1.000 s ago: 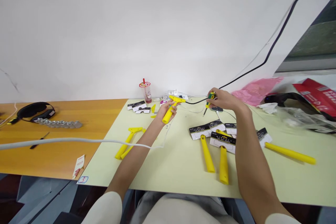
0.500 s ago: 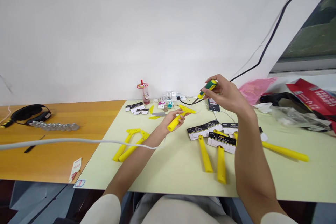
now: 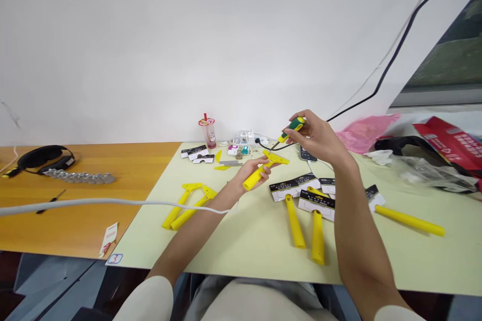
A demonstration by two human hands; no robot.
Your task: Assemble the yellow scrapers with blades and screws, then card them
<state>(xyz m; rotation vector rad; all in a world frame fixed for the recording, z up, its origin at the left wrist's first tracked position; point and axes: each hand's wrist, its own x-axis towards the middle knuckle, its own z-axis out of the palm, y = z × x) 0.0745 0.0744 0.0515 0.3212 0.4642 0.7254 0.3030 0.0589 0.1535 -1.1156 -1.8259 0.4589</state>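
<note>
My left hand (image 3: 251, 170) is closed around the handle of a yellow scraper (image 3: 254, 177), its wide head tilted up to the right. Pinched in my right hand (image 3: 315, 134) is a screwdriver (image 3: 292, 129) with a green and yellow grip. Its shaft slants down to the left, and the tip meets the scraper's head or comes very near it; any screw there is too small to make out. Two more yellow scrapers (image 3: 181, 206) lie left of my left forearm. Beyond my left hand are flat yellow pieces (image 3: 219, 156) and grey blades (image 3: 230, 163).
Yellow handles (image 3: 295, 221) with black-and-white cards (image 3: 316, 204) lie on the right. Behind stand a drink cup (image 3: 210, 135) and a power strip (image 3: 244, 137) near a phone (image 3: 308, 154). A white cable (image 3: 113, 201) crosses the left foreground. Plastic bags (image 3: 369, 133) lie far right.
My right hand has moved down and left, bringing the screwdriver's tip to the scraper's head. The scraper in my left hand appears slightly further right.
</note>
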